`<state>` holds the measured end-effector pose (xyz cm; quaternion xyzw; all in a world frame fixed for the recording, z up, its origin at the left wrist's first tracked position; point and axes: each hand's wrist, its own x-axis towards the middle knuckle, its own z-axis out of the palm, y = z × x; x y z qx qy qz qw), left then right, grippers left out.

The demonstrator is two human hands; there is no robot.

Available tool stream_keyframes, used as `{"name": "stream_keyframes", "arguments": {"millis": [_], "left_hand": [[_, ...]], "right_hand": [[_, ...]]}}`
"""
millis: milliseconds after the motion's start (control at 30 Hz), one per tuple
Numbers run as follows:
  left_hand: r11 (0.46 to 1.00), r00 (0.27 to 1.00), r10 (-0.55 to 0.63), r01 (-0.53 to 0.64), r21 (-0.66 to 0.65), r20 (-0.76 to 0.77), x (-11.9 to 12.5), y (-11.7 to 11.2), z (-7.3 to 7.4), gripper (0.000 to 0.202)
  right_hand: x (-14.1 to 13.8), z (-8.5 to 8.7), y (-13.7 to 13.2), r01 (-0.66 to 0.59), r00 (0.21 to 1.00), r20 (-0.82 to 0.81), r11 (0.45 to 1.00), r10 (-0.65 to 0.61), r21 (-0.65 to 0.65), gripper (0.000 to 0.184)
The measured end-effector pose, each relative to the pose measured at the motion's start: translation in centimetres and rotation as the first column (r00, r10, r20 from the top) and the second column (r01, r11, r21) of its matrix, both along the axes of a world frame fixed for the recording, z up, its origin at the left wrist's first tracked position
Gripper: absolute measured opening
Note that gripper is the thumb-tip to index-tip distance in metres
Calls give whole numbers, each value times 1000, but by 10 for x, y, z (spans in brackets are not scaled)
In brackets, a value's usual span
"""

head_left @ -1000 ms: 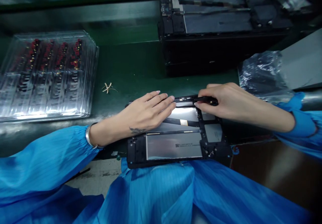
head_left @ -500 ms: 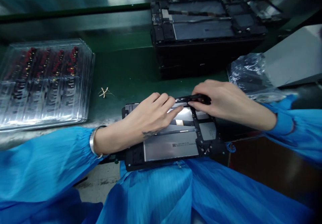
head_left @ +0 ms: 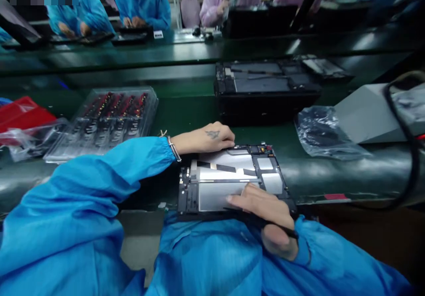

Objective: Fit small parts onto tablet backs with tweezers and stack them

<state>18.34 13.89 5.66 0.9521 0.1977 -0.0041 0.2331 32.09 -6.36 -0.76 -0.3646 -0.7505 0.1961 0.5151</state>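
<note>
An opened tablet (head_left: 226,196), with silver battery cells and dark ribbon strips inside, lies at the bench's near edge, partly over my lap. My left hand (head_left: 217,137) is closed on the far edge of it, fingers curled down and partly hidden. Over the near right part of the tablet is my right hand (head_left: 265,209), somewhat blurred. It holds slim black tweezers (head_left: 247,216), whose tip points left along the near edge, while the index finger reaches over the lower battery cell. A small circuit board (head_left: 265,149) sits at the tablet's far right corner.
Stacked clear trays (head_left: 151,110) of small boards stand left, beside a red bag (head_left: 25,114). Behind the tablet is a stack of similar tablets (head_left: 265,103). A crumpled plastic bag (head_left: 323,132), grey box (head_left: 361,114) and black cable (head_left: 413,163) are right. Co-workers sit across the bench.
My head view has lifted, showing the co-workers. My right hand has left the far edge and come to the near side with the tweezers; my left hand has shifted to the far edge.
</note>
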Motion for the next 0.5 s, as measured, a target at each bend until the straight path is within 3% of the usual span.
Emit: {"name": "stream_keyframes", "arguments": {"millis": [67,267,333,400,500], "left_hand": [[992,1000,28,-28,-121,-8,0,7,2,24],[981,999,27,-18,-195,42,-6,18,5,26],[935,993,72,-36,-352,90,-9,18,6,26],[857,984,144,-70,-510,107,-12,17,7,26],[779,963,220,-79,-623,153,-16,14,13,25]], "right_hand": [[0,4,3,24,1000,-13,999,-23,48,60],[-6,2,8,107,994,-20,993,-106,58,43],[-6,0,10,94,995,-39,994,-92,56,40],[0,1,12,54,999,-5,996,-54,70,46],[22,10,13,-136,949,308,970,69,200,43]]}}
